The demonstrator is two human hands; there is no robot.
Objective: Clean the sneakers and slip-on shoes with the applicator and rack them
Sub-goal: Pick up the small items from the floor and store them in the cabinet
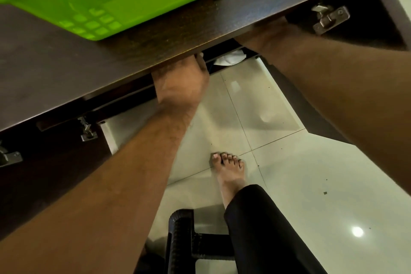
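**Both hands reach under the cabinet top**

The left hand (181, 78) goes under the dark surface (55, 69), its fingers curled at the edge; what they grip is hidden. The right hand (264, 35) is mostly out of sight under the same edge, so its state cannot be told. Between the two hands, something white (229, 59) shows inside the cabinet, perhaps a shoe. A green basket (93, 2) sits on the surface beyond the left hand.
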